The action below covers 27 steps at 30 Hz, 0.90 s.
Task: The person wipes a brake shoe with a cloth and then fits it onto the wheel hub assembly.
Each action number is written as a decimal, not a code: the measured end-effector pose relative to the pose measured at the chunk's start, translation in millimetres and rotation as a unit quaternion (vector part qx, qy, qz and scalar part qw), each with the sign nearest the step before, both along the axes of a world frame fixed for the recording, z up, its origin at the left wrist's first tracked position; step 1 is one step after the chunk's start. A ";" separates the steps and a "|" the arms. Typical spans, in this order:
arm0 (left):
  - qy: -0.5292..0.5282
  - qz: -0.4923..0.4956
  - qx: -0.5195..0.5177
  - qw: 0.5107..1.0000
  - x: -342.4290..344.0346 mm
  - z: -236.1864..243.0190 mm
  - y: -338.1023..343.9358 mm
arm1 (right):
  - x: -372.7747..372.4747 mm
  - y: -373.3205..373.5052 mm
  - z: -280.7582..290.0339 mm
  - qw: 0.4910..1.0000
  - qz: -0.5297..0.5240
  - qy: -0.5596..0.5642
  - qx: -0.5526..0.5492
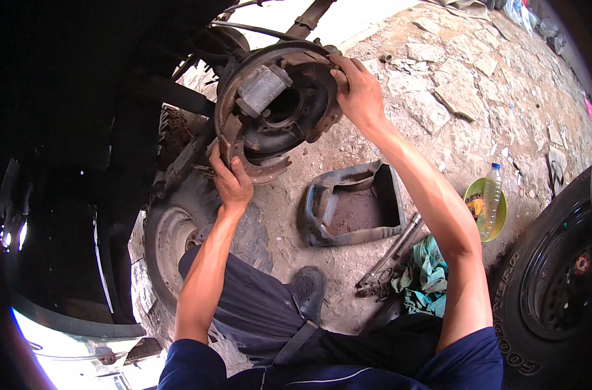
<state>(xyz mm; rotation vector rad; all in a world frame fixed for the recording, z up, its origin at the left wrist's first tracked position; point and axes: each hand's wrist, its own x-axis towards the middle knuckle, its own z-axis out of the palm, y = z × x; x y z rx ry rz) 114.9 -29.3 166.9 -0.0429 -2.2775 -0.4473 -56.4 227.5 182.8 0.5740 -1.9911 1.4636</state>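
Observation:
A rusty round brake assembly (280, 107) with curved brake shoes and a grey block at its top hangs on the axle of a vehicle, just ahead of me. My left hand (231, 181) grips the lower left brake shoe (260, 172). My right hand (356, 91) grips the upper right edge of the brake assembly. Both arms reach up from the bottom of the picture.
A spare wheel (179, 237) lies under the left arm. A cut plastic canister (354, 205) lies on the stony ground (452, 97). Metal tools (390, 257), a green cloth (429, 273), a yellow bowl (501, 218) with a bottle (491, 198) and a black tyre (556, 286) are at right.

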 end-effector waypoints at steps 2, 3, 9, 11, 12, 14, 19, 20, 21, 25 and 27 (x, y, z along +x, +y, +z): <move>0.007 -0.002 0.001 1.000 -0.8 4.0 6.5 | 1.4 0.0 -0.5 1.000 -0.001 -0.013 0.000; 0.013 0.003 0.010 1.000 -1.5 3.5 6.1 | 2.1 -0.7 -0.7 1.000 -0.001 -0.020 -0.001; 0.015 0.005 0.043 0.999 -3.8 2.6 14.8 | 2.9 -2.0 -0.9 1.000 -0.001 -0.012 -0.005; 0.000 0.009 0.060 0.998 -5.1 0.6 16.5 | 2.2 -0.6 -1.0 1.000 -0.010 0.008 -0.002; 0.010 0.003 0.042 0.999 -6.1 1.3 18.6 | 1.7 0.1 -1.4 1.000 -0.016 0.017 0.000; 0.018 0.009 0.029 0.999 -5.9 -2.1 18.2 | 1.6 -1.0 -1.3 1.000 -0.011 0.011 0.002; 0.010 0.039 0.053 0.998 -5.2 -9.3 24.6 | 1.0 -4.0 -1.8 1.000 -0.010 -0.006 -0.004; 0.007 0.047 0.061 0.997 -7.2 -8.4 28.2 | -2.7 -4.1 -3.5 1.000 -0.007 -0.010 -0.013; 0.005 0.056 0.068 0.996 -8.7 -7.8 32.2 | -5.1 -3.5 -5.9 1.000 -0.004 -0.015 -0.022; -0.012 0.102 0.084 0.991 -7.6 -5.2 46.2 | -7.1 -0.4 -13.0 0.995 -0.027 -0.090 -0.040; -0.015 0.118 0.067 0.991 -7.3 -4.4 47.6 | -6.5 0.2 -16.2 0.989 -0.036 -0.136 -0.052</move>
